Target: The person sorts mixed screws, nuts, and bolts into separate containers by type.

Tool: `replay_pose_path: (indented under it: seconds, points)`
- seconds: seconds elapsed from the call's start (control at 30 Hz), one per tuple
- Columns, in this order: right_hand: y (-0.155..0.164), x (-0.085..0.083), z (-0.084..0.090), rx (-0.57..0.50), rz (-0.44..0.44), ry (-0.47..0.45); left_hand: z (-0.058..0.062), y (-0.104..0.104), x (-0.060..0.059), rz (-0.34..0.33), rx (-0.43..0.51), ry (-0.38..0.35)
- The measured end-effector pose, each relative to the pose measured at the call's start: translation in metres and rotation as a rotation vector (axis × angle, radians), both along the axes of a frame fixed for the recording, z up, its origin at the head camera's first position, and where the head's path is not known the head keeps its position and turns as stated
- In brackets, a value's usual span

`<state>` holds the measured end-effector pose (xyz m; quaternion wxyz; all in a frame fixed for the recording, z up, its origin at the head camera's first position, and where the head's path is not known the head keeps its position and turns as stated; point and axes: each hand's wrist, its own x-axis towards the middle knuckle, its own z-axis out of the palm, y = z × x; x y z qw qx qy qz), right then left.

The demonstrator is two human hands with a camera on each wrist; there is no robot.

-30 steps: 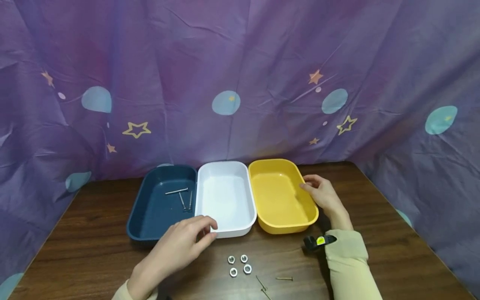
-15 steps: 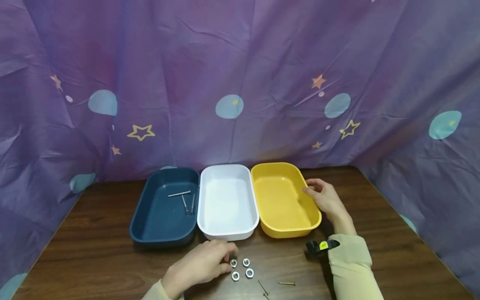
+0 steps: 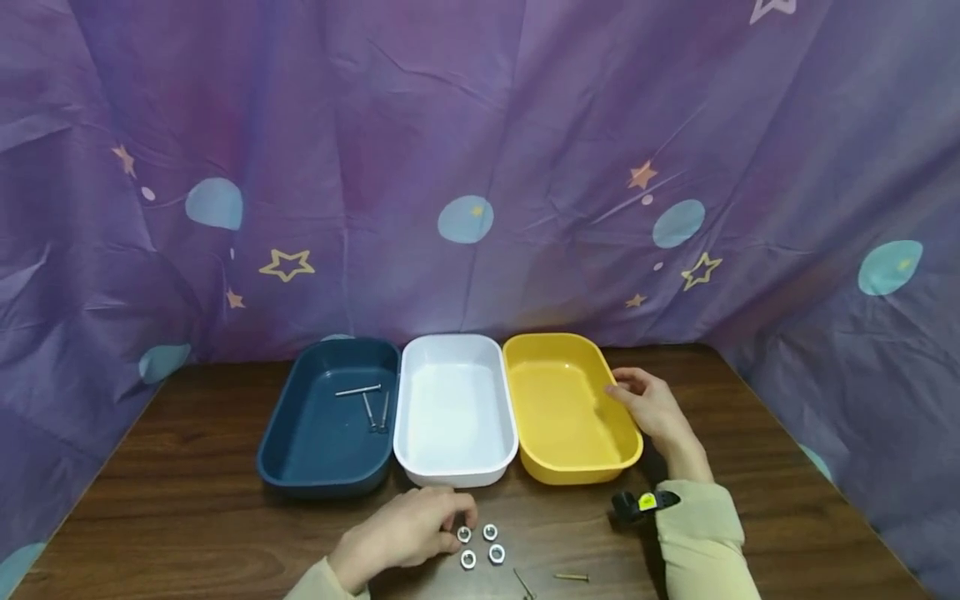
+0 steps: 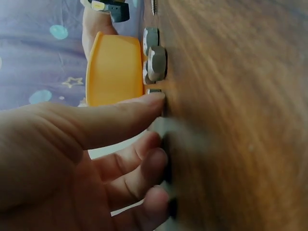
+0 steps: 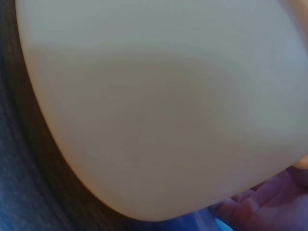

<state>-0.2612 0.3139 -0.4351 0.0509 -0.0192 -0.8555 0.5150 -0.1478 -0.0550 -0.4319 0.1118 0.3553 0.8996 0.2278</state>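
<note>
My left hand (image 3: pixel 412 527) is low over the wooden table, thumb and index finger pinching a silver hex nut (image 3: pixel 464 534), the back-left one of a small cluster. In the left wrist view my thumb covers most of that nut (image 4: pixel 154 90), and the other fingers curl close to the tabletop. Beside it lie the other hex nuts (image 3: pixel 497 554), untouched. My right hand (image 3: pixel 663 417) grips the right rim of the yellow tray (image 3: pixel 570 477), thumb over the edge and fingers outside. The tray's wall (image 5: pixel 154 120) fills most of the right wrist view.
A white tray (image 3: pixel 456 480) stands left of the yellow one, and a dark blue tray (image 3: pixel 322 490) holding three silver screws (image 3: pixel 358 390) is further left. Brass-coloured screws (image 3: pixel 572 577) lie near the front edge. A patterned purple cloth (image 3: pixel 480 167) hangs behind.
My left hand has come down from beside the white tray's front edge to the nuts, moving right and towards me. My right hand has stayed on the yellow tray. The head view has shifted slightly.
</note>
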Motion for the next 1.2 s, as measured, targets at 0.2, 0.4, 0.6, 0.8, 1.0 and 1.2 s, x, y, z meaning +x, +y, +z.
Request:
replay_pose_path:
  seconds: [0.2, 0.4, 0.6, 0.8, 1.0, 1.2]
  points:
    - [0.002, -0.001, 0.002, -0.006, -0.008, -0.002, -0.002, 0.001, -0.006, 0.011, 0.03, -0.03]
    - [0.002, -0.001, 0.005, -0.01, -0.003, -0.002, -0.003, -0.002, -0.01, 0.007, 0.071, -0.091]
    - [0.002, 0.0, 0.007, -0.017, -0.012, 0.011, -0.003, -0.004, -0.015, -0.007, 0.067, -0.112]
    - [0.003, 0.0, 0.005, -0.005, -0.014, 0.005, -0.004, -0.007, -0.016, -0.039, 0.056, -0.144]
    - [0.002, -0.001, 0.002, -0.012, -0.005, 0.009, -0.005, -0.01, -0.015, -0.083, 0.051, -0.117]
    - [0.0, 0.0, -0.001, -0.003, -0.001, -0.007, -0.003, -0.013, -0.012, -0.129, 0.039, -0.089]
